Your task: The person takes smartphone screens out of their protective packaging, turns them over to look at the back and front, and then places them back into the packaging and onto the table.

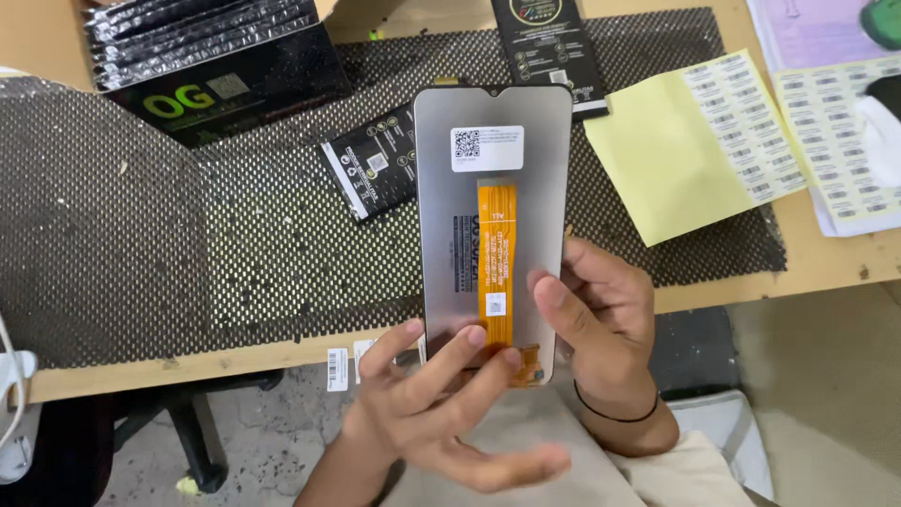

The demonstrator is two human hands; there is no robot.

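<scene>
The phone display panel (493, 225) is held upright above the table edge, back side showing, long axis pointing away from the person. It is gripped along its right edge by the right hand (601, 324). Spread fingertips of the left hand (441, 404) rest on the orange flex cable (497, 253) at the lower end.

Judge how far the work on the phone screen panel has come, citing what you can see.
Done: the screen panel is out of any packet and already bears a white code sticker. In hand: the right hand holds its edge, while the left hand fingers touch the orange flex cable. Left: sheets of barcode labels and black packets lie on the mesh mat.
</scene>
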